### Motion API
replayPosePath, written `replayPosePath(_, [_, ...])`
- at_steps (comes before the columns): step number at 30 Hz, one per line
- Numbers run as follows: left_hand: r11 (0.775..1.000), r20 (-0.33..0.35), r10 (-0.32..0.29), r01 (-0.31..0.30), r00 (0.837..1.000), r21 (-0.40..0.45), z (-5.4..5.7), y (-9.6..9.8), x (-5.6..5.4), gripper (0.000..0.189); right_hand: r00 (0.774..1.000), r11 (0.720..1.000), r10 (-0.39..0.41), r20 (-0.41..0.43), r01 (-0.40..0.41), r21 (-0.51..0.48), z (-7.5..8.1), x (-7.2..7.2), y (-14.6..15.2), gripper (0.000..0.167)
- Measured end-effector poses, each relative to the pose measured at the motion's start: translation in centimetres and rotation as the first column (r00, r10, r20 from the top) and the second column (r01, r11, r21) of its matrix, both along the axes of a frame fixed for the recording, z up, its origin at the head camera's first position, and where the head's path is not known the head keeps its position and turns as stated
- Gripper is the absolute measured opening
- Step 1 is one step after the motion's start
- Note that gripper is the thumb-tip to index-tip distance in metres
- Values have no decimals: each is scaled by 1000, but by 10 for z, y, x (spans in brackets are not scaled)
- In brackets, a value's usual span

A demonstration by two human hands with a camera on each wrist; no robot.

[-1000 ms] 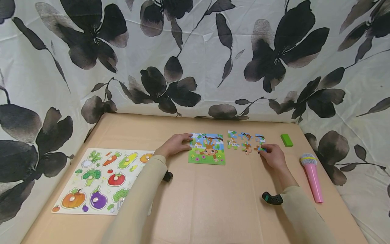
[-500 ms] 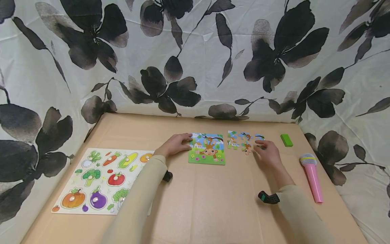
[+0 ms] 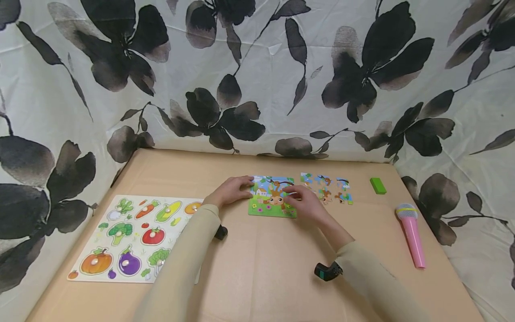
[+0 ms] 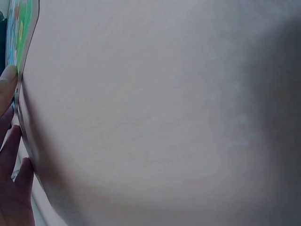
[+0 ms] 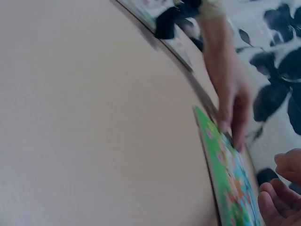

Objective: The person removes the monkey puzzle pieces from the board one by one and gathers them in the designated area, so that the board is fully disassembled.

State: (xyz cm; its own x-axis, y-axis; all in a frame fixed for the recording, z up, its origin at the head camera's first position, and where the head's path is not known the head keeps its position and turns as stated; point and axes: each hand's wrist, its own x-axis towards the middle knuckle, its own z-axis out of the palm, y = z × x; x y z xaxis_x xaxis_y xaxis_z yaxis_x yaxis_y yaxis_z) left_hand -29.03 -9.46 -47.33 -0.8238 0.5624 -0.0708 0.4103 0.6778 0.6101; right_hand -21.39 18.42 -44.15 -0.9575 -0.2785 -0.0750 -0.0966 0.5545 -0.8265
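Note:
A small puzzle board [image 3: 263,209] with a monkey picture lies at the middle back of the table. My left hand [image 3: 229,191] holds its left edge; in the left wrist view the thumb [image 4: 7,84] touches the board's rim. Over the board's right part is my right hand [image 3: 307,201], fingers loosely bent and nothing seen between them. Whether its fingertips touch the board I cannot tell. Several loose puzzle pieces [image 3: 324,180] lie just right of the board, one group partly hidden by the right hand. The lower right piece [image 3: 345,198] lies flat.
A white vegetable puzzle [image 3: 137,239] lies at the left, partly under the left sleeve. A green block [image 3: 378,185] and a pink toy microphone [image 3: 411,235] lie at the right. Behind the table [image 3: 281,277] hangs a floral cloth [image 3: 273,71].
My right hand has let go of the lower right puzzle piece and moved left, over the board. The left hand stays at the board's left edge.

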Motion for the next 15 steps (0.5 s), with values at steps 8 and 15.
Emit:
replayPosePath(8, [1000,-8,-7,7,1000,-4,-1,-1,-2,48,998,998,57,30,-57,-30,-15,-1,-36,34])
replayPosePath(15, [1000,-10,-11,11,1000,-8,-2,-1,-3,48,997,998,68,41,-67,-21,-21,-6,-47,33])
